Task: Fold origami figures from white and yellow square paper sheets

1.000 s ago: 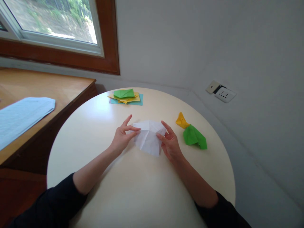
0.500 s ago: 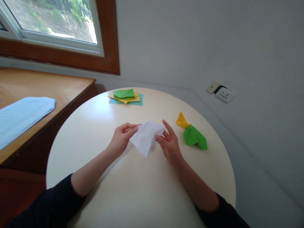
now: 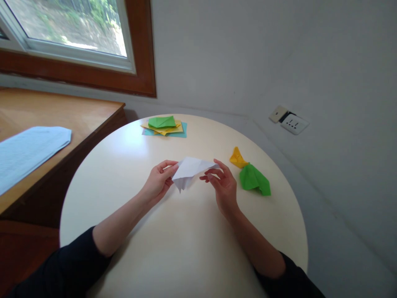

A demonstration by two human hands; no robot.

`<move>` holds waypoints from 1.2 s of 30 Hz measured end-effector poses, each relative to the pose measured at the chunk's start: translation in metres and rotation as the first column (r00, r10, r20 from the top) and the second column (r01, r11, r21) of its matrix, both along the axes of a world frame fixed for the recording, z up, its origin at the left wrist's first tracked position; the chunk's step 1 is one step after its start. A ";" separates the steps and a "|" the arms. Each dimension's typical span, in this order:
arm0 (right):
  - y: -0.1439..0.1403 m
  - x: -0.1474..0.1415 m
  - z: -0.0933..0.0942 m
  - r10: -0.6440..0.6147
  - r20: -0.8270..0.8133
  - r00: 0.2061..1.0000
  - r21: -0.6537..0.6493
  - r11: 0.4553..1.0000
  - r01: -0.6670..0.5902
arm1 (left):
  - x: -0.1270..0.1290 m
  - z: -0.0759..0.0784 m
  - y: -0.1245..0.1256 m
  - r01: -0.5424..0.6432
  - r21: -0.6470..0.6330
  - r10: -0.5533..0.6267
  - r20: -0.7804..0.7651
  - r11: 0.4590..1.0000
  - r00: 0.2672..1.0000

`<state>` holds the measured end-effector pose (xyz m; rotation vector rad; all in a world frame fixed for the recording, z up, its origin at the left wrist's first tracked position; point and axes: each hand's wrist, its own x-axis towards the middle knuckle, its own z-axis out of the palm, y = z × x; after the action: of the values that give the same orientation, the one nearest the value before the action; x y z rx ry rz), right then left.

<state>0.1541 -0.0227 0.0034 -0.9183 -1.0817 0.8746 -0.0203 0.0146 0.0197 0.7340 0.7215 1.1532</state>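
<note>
At the middle of the round cream table (image 3: 173,256): a folded white paper (image 3: 190,170), lifted just off the tabletop and held between both hands. Left hand (image 3: 159,182) pinching the paper's left end, thumb and fingertips closed on it. Right hand (image 3: 222,185) gripping the right end, thumb and forefinger shut on the upper edge, other fingers curled loosely below. Paper folded into a flat, wedge-like shape, long edge running left to right, a short point hanging down near the left hand. Both forearms bare, dark sleeves pushed up toward the near edge.

Just right of the right hand, lying on the table: a folded green paper piece (image 3: 254,179), touching a smaller folded yellow paper piece (image 3: 237,158) on its far side. At the far edge of the table, well apart from the hands: a stack of coloured paper sheets (image 3: 164,126), green on top, yellow and teal beneath. To the left, beside the table: a wooden desk (image 3: 77,118) with a light blue printed sheet (image 3: 27,151). On the far left wall, a wood-framed window (image 3: 93,49); on the right wall, a white socket (image 3: 293,123).
</note>
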 end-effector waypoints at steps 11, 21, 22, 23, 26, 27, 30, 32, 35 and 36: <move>0.000 -0.002 0.001 -0.060 0.007 0.998 -0.017 0.998 0.060 | 0.000 0.000 -0.001 -0.006 0.000 0.006 -0.012 1.000 1.000; 0.001 0.000 0.000 -0.062 0.009 0.998 -0.010 0.998 0.062 | -0.001 -0.003 0.001 -0.017 0.005 0.017 -0.025 1.000 1.000; 0.001 0.000 0.000 -0.064 0.014 0.998 -0.011 0.998 0.064 | -0.001 -0.004 0.001 -0.019 0.005 0.019 -0.025 1.000 1.000; 0.001 0.000 0.000 -0.067 0.018 0.998 -0.013 0.998 0.067 | -0.001 -0.004 0.001 -0.021 0.006 0.021 -0.025 1.000 0.999; 0.000 -0.001 0.001 -0.076 0.023 0.997 -0.021 0.997 0.077 | -0.001 -0.005 0.002 -0.021 0.005 0.021 -0.026 1.000 0.999; 0.000 -0.001 0.001 -0.078 0.022 0.997 -0.024 0.997 0.078 | -0.001 -0.005 0.002 -0.021 0.006 0.021 -0.028 1.000 0.999; -0.001 -0.002 0.002 -0.079 0.006 0.997 -0.032 0.996 0.079 | -0.001 -0.005 0.001 -0.026 0.036 0.028 -0.060 0.999 0.998; -0.001 -0.002 0.002 -0.099 -0.017 0.995 -0.040 0.994 0.099 | 0.000 -0.004 0.000 -0.066 0.124 0.083 -0.137 0.990 0.987; 0.001 0.000 0.002 -0.140 -0.113 0.984 -0.083 0.988 0.132 | 0.000 -0.002 -0.005 -0.175 0.384 0.292 -0.273 0.907 0.917; 0.002 0.000 0.002 -0.135 -0.161 0.978 -0.106 0.987 0.119 | 0.000 -0.001 -0.008 -0.195 0.474 0.366 -0.300 0.859 0.881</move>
<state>0.1544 -0.0208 0.0056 -0.9645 -0.8324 0.8868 -0.0206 0.0071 0.0183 1.2865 0.9366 1.4897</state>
